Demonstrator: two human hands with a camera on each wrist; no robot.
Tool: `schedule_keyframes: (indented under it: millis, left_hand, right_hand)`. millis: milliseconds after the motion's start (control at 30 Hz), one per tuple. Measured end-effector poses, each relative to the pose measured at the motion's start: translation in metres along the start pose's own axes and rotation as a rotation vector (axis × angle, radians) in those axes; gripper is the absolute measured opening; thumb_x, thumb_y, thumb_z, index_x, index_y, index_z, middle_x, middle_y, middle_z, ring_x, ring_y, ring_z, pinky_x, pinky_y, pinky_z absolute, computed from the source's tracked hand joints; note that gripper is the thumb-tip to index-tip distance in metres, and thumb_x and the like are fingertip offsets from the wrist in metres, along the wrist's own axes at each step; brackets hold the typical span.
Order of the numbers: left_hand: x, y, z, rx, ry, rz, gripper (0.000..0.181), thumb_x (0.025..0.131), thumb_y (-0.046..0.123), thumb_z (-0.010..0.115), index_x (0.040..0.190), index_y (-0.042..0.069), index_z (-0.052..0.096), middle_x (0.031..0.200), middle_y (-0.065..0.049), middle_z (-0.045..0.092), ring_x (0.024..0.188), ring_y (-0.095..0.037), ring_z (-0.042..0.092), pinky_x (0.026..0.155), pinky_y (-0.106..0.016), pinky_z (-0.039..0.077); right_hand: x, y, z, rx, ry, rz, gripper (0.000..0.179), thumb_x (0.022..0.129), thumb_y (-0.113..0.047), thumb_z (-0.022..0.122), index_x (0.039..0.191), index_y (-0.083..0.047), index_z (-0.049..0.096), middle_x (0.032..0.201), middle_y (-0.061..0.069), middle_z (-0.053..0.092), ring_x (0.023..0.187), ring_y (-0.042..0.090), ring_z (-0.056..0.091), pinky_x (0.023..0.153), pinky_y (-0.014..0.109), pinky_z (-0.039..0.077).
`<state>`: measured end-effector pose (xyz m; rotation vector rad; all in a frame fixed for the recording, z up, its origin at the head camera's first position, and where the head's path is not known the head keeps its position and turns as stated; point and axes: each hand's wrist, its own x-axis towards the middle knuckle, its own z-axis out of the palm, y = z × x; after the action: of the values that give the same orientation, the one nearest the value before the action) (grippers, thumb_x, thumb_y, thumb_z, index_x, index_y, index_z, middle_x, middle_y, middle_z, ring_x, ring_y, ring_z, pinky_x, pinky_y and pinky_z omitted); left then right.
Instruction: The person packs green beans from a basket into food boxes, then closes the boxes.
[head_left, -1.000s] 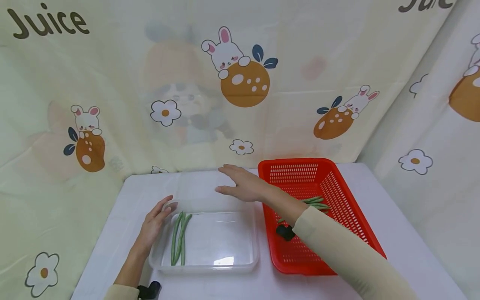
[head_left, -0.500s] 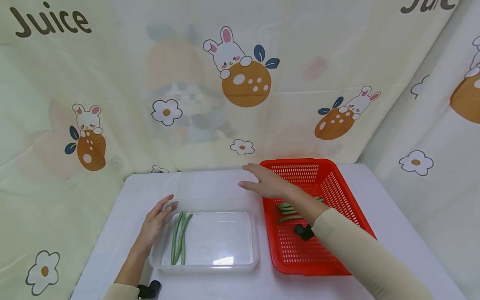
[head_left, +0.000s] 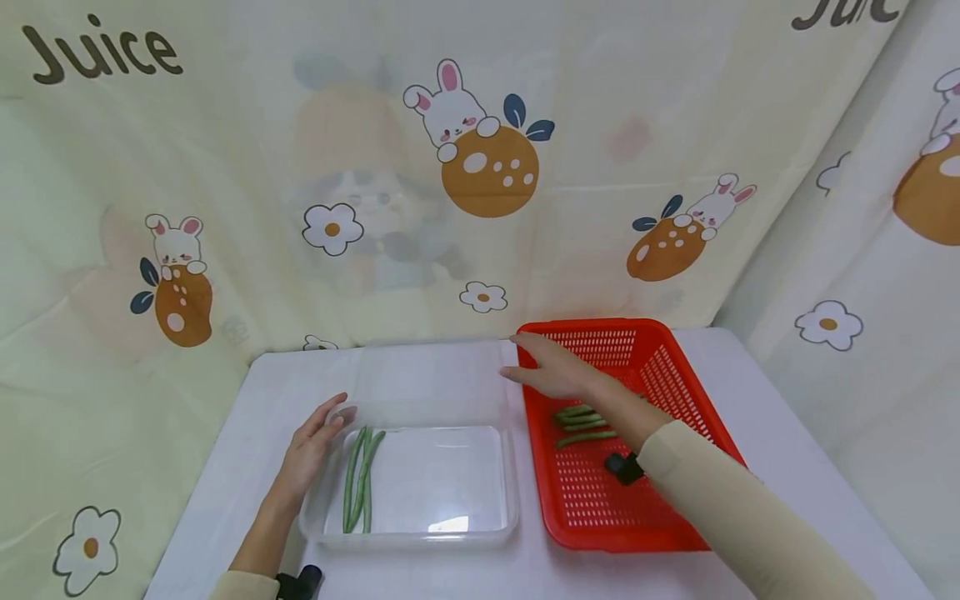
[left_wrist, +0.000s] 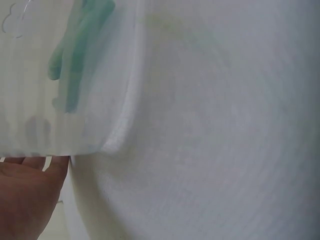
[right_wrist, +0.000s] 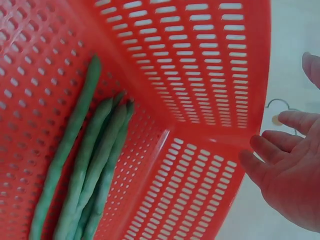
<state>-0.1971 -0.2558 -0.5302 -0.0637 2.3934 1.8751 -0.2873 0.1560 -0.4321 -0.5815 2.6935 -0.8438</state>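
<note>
A clear plastic box holds several green beans lying lengthwise along its left side. My left hand rests against the box's left side near the far corner, fingers loosely extended; the left wrist view shows its fingers partly behind the translucent wall. Over the far left rim of a red perforated basket, my right hand hovers with fingers extended and thumb apart, holding nothing. More green beans lie bunched inside that basket, one slightly apart from the others; in the head view my right forearm partly covers them.
The box and basket stand side by side on a white-covered table, a narrow gap between them. Behind and to the right hangs a printed curtain that meets the table's far edge. Black wrist cameras are strapped to both wrists.
My right hand has moved right, from above the far side of the clear box to the red basket's left rim. The left hand and the beans in the box have stayed put.
</note>
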Motion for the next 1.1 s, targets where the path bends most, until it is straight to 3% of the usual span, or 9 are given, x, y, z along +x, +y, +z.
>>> schedule_keyframes:
  millis: [300,533,833,1100]
  left_hand:
    - [-0.001,0.001,-0.001,-0.001,0.001,-0.009,0.049,0.113,0.032,0.041,0.161,0.018,0.038,0.159,-0.016,0.050,0.156,-0.033,0.034,0.128,-0.063,0.007]
    - [-0.001,0.001,-0.001,-0.014,-0.004,-0.006,0.049,0.113,0.032,0.041,0.161,0.019,0.038,0.159,-0.015,0.050,0.156,-0.033,0.035,0.128,-0.064,0.006]
    - [0.000,0.001,-0.002,-0.025,-0.004,0.000,0.049,0.113,0.032,0.042,0.160,0.019,0.039,0.159,-0.015,0.050,0.155,-0.033,0.036,0.128,-0.063,0.005]
    - [0.000,0.000,-0.002,-0.019,-0.002,-0.004,0.049,0.113,0.033,0.042,0.160,0.020,0.039,0.159,-0.015,0.050,0.155,-0.034,0.035,0.128,-0.064,0.005]
  right_hand:
    - [-0.005,0.019,-0.004,0.024,-0.010,0.089,0.079,0.101,-0.044,0.066,0.163,-0.009,0.032,0.165,0.017,0.039,0.150,0.040,0.038,0.116,0.062,0.041]
    - [-0.006,0.040,-0.006,0.026,-0.022,0.148,0.069,0.106,-0.045,0.056,0.160,-0.007,0.037,0.161,0.019,0.044,0.149,0.041,0.040,0.119,0.062,0.036]
    - [-0.006,0.053,-0.003,-0.027,-0.064,0.165,0.070,0.106,-0.046,0.055,0.161,-0.007,0.037,0.162,0.019,0.044,0.151,0.041,0.039,0.122,0.061,0.032]
    - [-0.013,0.058,-0.001,-0.036,-0.121,0.183,0.072,0.102,-0.043,0.064,0.161,-0.011,0.038,0.159,0.017,0.048,0.142,0.040,0.049,0.115,0.062,0.042]
